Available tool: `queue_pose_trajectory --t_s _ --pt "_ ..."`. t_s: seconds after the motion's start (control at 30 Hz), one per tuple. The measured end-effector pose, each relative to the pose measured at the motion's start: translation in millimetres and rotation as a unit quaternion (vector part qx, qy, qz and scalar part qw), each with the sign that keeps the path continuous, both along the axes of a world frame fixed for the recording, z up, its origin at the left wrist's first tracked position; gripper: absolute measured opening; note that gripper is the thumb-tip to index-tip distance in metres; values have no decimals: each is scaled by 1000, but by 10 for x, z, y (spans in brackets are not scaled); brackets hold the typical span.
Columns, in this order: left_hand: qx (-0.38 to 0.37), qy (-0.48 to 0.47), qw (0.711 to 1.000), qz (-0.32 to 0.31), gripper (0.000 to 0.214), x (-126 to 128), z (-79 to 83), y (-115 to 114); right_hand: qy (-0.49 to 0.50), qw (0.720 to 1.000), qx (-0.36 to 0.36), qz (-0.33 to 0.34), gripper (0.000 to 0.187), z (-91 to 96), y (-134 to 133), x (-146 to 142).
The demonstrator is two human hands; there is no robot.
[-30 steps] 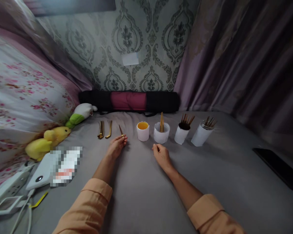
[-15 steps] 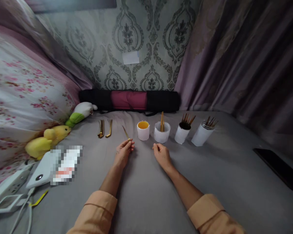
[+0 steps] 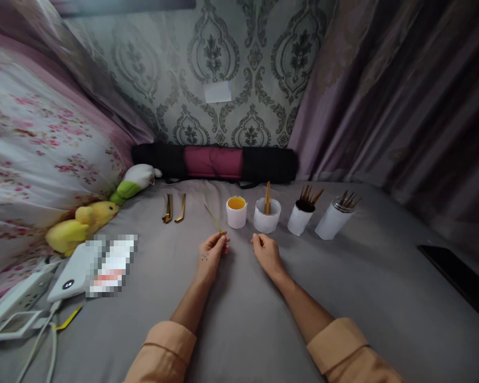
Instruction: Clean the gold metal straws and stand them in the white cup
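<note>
My left hand (image 3: 211, 254) pinches the near end of a thin gold-coloured metal stick (image 3: 212, 216), whose tapered tip points away and to the left. Loosely curled on the bed, my right hand (image 3: 266, 252) shows nothing in its fingers. It rests just in front of a white cup (image 3: 267, 222) with a few gold sticks standing in it. Left of that is a white cup with a yellow inside (image 3: 236, 217). Several gold sticks with bent ends lie in a bunch (image 3: 167, 208) and a smaller group (image 3: 181, 208) at the left.
Two white-wrapped cans, one with a dark inside (image 3: 299, 219) and one leaning (image 3: 332, 222), hold brown sticks at right. A black phone (image 3: 459, 279) lies far right. Plush toys (image 3: 82, 226), a power bank (image 3: 74, 274) and a power strip (image 3: 14, 295) are at left. A rolled bag (image 3: 213, 162) lies behind.
My left hand has moved slightly right and nearer the white cups, bringing the gold stick along. My right hand stays curled in nearly the same place. The view has shifted a little.
</note>
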State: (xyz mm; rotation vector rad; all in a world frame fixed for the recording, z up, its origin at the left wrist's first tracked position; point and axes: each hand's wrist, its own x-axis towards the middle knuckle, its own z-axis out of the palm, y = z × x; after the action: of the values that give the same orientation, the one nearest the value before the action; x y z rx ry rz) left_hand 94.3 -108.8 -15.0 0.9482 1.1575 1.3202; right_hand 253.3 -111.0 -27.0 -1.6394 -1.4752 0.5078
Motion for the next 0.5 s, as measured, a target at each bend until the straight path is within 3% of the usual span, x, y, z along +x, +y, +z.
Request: queue_pose_trajectory --t_s 0.5 --pt "129 157 979 30 28 53 -57 -142 37 999 -5 23 42 -36 -3 11"
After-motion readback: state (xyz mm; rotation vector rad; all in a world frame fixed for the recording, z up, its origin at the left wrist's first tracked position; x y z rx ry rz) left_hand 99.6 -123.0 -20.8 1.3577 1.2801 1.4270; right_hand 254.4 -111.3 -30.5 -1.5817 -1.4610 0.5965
